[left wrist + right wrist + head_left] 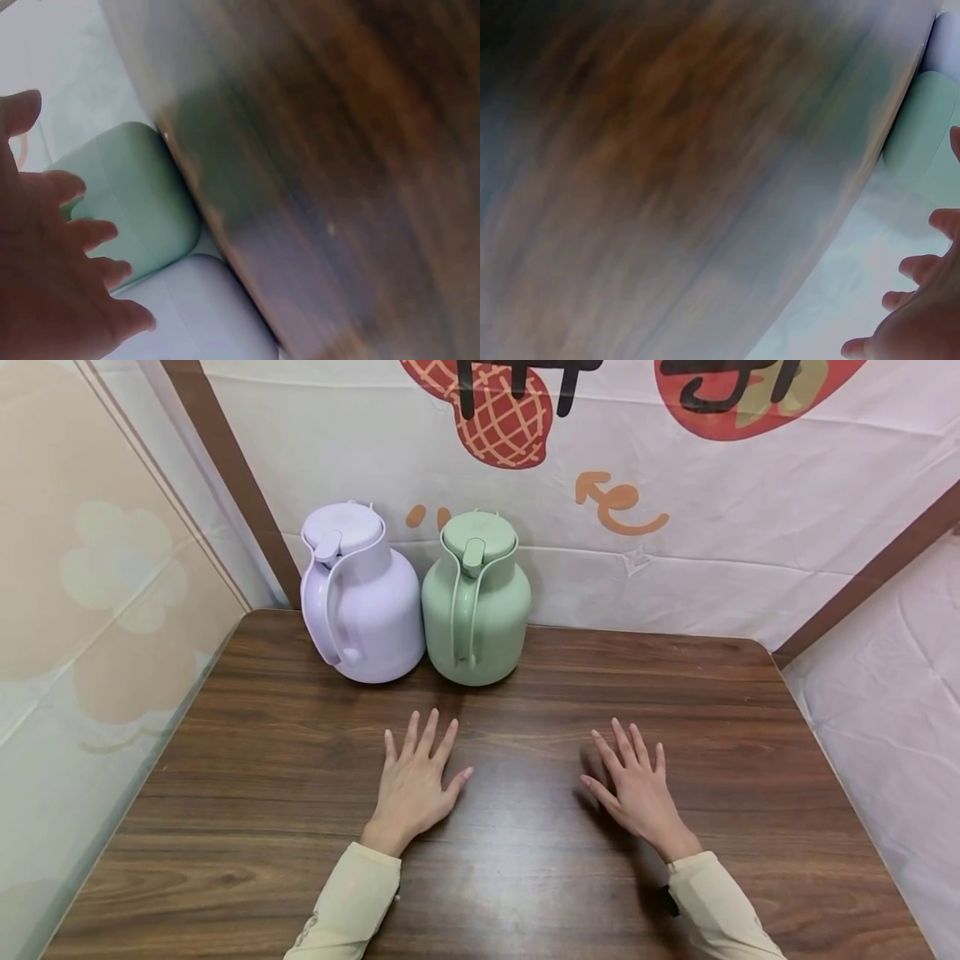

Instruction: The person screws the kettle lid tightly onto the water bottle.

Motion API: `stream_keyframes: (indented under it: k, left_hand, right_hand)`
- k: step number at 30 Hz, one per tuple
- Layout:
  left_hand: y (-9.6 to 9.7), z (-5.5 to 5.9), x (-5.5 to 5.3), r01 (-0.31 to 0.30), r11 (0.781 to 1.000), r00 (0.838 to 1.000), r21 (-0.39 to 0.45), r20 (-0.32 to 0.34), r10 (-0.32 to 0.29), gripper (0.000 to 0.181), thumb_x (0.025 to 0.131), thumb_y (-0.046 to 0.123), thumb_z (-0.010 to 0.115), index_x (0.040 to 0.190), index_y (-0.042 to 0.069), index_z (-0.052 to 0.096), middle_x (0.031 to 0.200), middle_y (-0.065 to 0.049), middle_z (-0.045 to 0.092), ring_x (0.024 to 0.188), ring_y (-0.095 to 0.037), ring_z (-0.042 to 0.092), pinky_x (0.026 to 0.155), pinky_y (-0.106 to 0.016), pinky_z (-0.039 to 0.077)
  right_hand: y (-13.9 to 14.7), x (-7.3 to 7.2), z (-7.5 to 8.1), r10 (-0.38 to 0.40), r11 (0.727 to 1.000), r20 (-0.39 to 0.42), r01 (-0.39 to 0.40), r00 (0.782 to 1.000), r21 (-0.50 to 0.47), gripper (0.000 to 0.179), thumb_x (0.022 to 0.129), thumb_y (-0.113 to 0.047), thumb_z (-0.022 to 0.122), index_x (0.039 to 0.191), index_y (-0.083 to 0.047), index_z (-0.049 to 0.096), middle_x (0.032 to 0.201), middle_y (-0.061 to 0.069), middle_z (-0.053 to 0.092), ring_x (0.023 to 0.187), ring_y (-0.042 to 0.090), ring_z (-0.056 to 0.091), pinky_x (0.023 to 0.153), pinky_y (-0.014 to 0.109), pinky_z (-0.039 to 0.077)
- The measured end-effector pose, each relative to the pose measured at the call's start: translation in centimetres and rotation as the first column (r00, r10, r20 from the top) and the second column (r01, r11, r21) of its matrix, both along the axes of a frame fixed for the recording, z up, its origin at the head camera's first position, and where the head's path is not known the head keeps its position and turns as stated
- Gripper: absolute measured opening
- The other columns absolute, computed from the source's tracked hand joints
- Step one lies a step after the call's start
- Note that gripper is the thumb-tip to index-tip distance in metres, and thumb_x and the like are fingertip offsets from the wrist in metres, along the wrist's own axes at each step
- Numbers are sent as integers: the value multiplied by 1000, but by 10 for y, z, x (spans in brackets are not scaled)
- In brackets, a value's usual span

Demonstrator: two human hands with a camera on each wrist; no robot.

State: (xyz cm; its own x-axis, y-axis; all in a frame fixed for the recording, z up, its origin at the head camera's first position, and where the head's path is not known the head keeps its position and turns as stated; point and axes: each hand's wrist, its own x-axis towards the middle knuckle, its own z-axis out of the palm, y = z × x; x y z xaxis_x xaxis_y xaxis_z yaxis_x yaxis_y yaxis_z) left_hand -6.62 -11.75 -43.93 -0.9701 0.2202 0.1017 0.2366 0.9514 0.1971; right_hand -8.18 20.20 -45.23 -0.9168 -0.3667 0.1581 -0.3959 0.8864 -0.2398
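Observation:
Two lidded jugs stand side by side at the back left of the wooden table (247,760). The left one is a lilac jug (382,610), the right one a green jug (491,618); both handles face the front. My left hand (412,785), fingers straight and spread, is palm down in front of the jugs, holding nothing. Farther right, my right hand (637,789) has its fingers spread too, with a shadow beneath it and nothing in it. In the left wrist view the green jug (139,202) and lilac jug (202,315) appear beyond the fingers.
Behind the table hangs a white printed cloth (675,577) with red and orange drawings, close at the jugs' backs. Another cloth wall (90,635) with flower shapes borders the left side, and a pale one (892,693) the right.

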Motion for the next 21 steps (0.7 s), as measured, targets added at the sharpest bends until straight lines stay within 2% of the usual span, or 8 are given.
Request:
stream_keyframes:
  k: [4, 9, 16, 21]
  left_hand:
    - [0, -1, 2, 7, 1000, 1000, -16, 21, -6, 68, 89, 58, 35, 145, 20, 23, 151, -12, 13, 137, -30, -4, 102, -59, -1]
    - [-1, 0, 3, 0, 1000, 1000, -9, 14, 0, 68, 89, 57, 37, 144, 19, 26, 150, -11, 14, 137, -31, -3, 102, -59, 0]
    - [-2, 3, 2, -19, 1000, 999, -18, 34, 20, 68, 89, 56, 39, 144, 19, 28, 149, -12, 18, 137, -34, 8, 102, -59, 6]
    - [-4, 4, 1, -23, 1000, 998, -22, 61, 24, 66, 90, 55, 38, 144, 19, 29, 148, -12, 21, 136, -35, 12, 102, -59, 6]
  right_hand:
    - [-5, 0, 0, -1, 1000, -1, 1, 1000, 18, 66, 87, -47, 53, 142, -17, 32, 149, 15, 18, 135, 37, 12, 98, 64, 6]
    - [-6, 0, 0, -11, 999, 9, 11, 1000, 30, 68, 86, -49, 54, 142, -17, 32, 149, 15, 17, 135, 38, 10, 97, 65, 6]
    - [-5, 2, -1, -29, 999, 8, 29, 1000, 39, 70, 85, -51, 54, 143, -19, 31, 149, 15, 17, 134, 40, 11, 95, 67, 8]
    - [-5, 2, -3, -25, 999, 3, 25, 1000, 48, 69, 84, -49, 57, 141, -17, 35, 147, 16, 22, 133, 40, 15, 94, 68, 10]
